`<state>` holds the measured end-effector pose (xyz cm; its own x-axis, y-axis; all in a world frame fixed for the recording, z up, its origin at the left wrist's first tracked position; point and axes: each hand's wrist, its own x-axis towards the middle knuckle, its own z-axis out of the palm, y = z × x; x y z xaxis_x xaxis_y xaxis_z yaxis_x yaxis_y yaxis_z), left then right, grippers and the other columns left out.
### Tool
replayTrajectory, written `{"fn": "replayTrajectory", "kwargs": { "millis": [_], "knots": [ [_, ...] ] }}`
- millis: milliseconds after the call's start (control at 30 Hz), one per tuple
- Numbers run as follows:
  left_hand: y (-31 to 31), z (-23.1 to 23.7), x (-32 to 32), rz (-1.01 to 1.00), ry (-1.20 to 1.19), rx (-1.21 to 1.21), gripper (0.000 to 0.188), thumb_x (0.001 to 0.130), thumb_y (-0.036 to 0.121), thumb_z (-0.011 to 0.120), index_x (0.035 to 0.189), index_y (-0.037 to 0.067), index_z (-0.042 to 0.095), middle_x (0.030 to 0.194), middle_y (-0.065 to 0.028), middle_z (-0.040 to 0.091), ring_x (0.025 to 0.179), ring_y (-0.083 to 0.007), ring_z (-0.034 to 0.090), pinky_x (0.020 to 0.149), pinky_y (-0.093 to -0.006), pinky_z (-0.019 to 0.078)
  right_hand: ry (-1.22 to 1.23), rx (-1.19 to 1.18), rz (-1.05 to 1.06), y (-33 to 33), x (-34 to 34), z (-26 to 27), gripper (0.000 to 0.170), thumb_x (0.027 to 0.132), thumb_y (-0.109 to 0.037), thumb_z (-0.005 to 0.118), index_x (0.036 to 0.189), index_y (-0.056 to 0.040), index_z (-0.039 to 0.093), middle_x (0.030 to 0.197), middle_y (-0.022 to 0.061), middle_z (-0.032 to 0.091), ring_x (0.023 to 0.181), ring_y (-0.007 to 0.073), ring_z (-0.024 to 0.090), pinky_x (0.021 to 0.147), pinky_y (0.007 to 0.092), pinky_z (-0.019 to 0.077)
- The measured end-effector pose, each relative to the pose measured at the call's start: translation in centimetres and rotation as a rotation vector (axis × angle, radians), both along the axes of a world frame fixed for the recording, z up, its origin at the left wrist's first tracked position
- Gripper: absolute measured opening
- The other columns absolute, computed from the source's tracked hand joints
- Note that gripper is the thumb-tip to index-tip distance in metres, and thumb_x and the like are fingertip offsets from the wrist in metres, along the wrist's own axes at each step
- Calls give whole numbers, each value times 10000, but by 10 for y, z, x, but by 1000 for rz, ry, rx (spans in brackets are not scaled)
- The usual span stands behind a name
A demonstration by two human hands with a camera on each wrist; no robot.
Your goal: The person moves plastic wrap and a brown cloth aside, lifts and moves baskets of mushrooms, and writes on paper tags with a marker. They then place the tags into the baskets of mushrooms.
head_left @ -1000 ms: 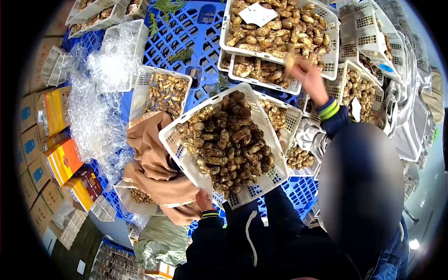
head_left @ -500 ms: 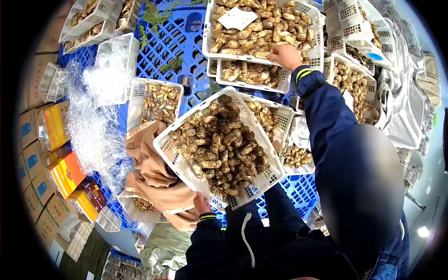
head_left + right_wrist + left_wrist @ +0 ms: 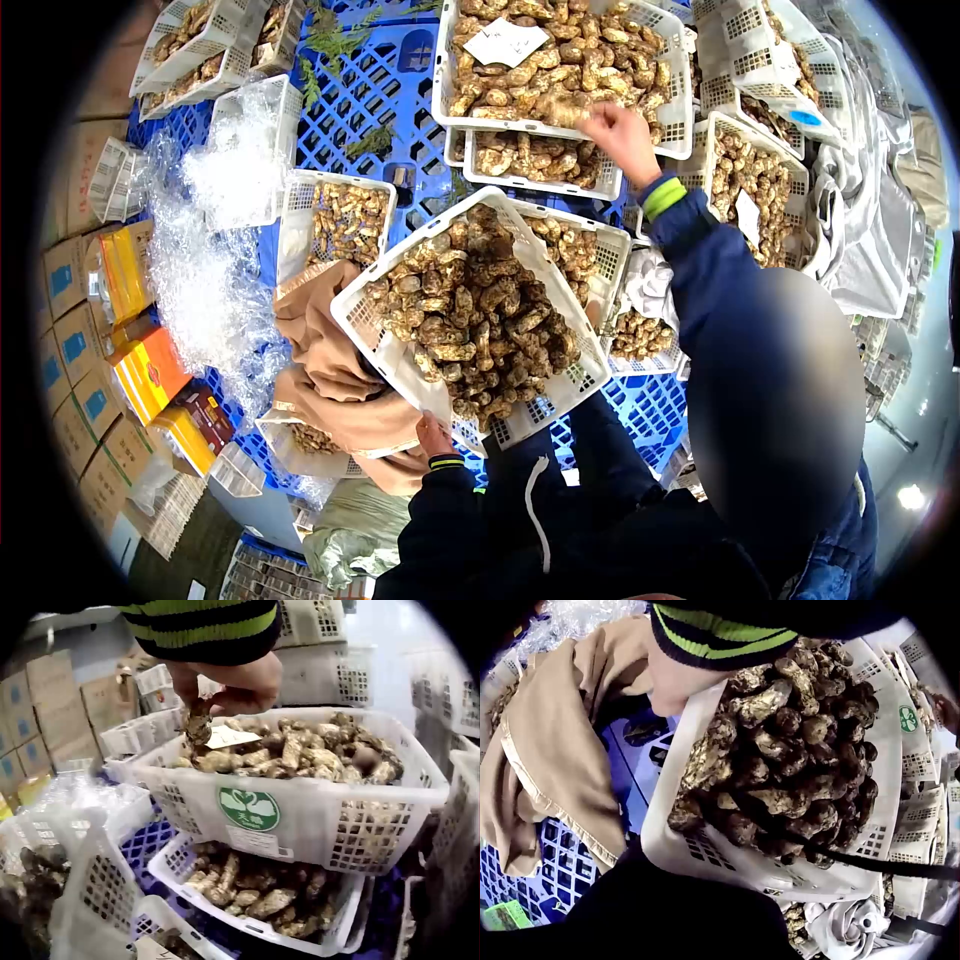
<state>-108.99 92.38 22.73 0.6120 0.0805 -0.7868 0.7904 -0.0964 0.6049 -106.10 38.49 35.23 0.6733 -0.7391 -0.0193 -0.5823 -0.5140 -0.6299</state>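
Note:
My left hand (image 3: 434, 435) grips the near left edge of a tilted white basket (image 3: 590, 372) heaped with dark, dirt-coated mushrooms (image 3: 490, 315). In the left wrist view, the left hand (image 3: 676, 684) is at the basket's side, its fingertips partly hidden. Over the front rim of a fuller white basket (image 3: 683, 140), farther off, is my right hand (image 3: 622, 137). The right wrist view shows the right hand (image 3: 232, 682) pinching one brown mushroom (image 3: 197, 726) between thumb and fingers, above paler mushrooms (image 3: 300, 754) and beside a white paper label (image 3: 231, 737).
Another basket of mushrooms (image 3: 251, 926) sits beneath the fuller one. Brown cloth (image 3: 340, 375) lies left of the tilted basket, with clear plastic wrap (image 3: 205, 260) beyond. Blue pallets (image 3: 365, 80) lie underneath. Stacked baskets (image 3: 765, 60) crowd the right, and cardboard boxes (image 3: 75, 345) line the left.
My right hand, blurred near the far basket's front rim at first, reached down onto its mushrooms and is now slightly raised with a mushroom. The left hand has kept its hold on the tilted basket.

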Motion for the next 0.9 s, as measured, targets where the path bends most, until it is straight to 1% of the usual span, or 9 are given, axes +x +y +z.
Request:
{"fn": "replayTrajectory", "kwargs": {
  "millis": [100,167,200,233,333,567,733,767,900],
  "knots": [
    [4,-4,-3,-14,42,9,269,824,367,504,733,135,400,522,57,344,399,-28,295,324,-172,227,-196,179,234,60,-21,4,342,740,-253,597,964,4,576,659,41,584,535,106,507,526,243,433],
    [2,-4,-4,9,-26,-73,270,824,363,504,732,134,396,523,59,346,397,-25,293,325,-167,228,-5,344,559,87,-19,23,342,754,-249,596,986,0,573,691,64,605,556,114,536,542,245,447],
    [2,-5,-4,56,-9,-71,265,823,364,505,738,131,411,523,64,352,391,-23,291,324,-164,233,7,122,524,79,-16,13,343,751,-252,605,1015,-36,573,693,51,607,553,107,539,543,233,444],
    [2,-3,-4,57,-9,-69,265,823,364,505,738,131,411,523,64,352,391,-23,291,324,-164,233,-26,117,264,62,-4,11,342,715,-291,619,976,-72,589,673,120,605,571,188,578,551,276,465],
    [8,-5,-3,18,57,-17,245,822,366,510,793,134,438,558,69,381,437,-15,335,334,-151,242,139,-202,-171,-27,26,-11,427,728,-427,536,912,-47,599,722,154,611,658,271,600,601,360,473],
    [9,-6,0,23,66,-30,222,823,340,522,816,133,440,596,73,399,476,-12,330,391,-147,272,468,-370,-335,-81,61,-60,550,676,-508,548,797,26,611,799,208,603,749,334,588,657,420,461],
    [7,-6,0,8,37,25,275,826,382,500,809,115,437,578,55,363,473,-33,330,380,-158,270,301,-241,-396,-77,53,-55,470,692,-420,539,856,14,611,846,212,599,811,344,578,709,393,452],
    [5,-2,0,11,40,15,275,826,382,500,809,115,437,578,55,363,473,-33,330,380,-158,270,165,-251,-405,-72,50,-54,467,683,-417,558,841,18,617,833,189,611,764,281,598,671,355,459],
    [1,6,4,62,47,-24,172,841,264,511,835,97,470,626,46,450,515,-32,392,428,-165,313,-59,365,-113,13,22,-9,373,736,-305,584,968,-13,581,673,68,588,611,97,532,556,203,418]
  ]
}}
